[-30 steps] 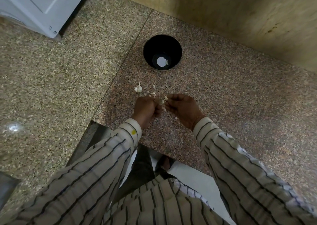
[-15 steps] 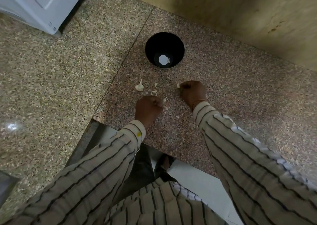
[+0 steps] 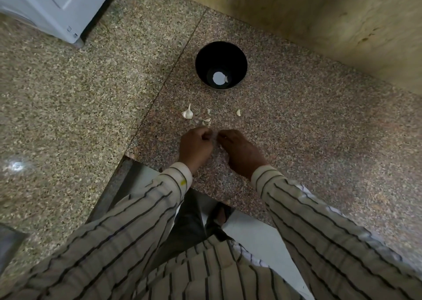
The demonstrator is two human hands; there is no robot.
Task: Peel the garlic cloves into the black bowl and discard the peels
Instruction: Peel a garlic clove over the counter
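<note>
Hands meet, centre frame, over speckled granite counter (image 3: 296, 139).
Left hand (image 3: 196, 146) and right hand (image 3: 242, 151) curled, fingertips together; what they pinch — cannot tell. Round black bowl (image 3: 237, 57) above centre; loose garlic pieces (image 3: 187, 114) between.

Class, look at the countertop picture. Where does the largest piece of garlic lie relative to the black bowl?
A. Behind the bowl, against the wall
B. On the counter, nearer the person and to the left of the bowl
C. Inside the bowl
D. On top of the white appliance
B: the partial garlic bulb lies on the granite counter, apart from the black bowl, nearer the person and leftward.
</note>
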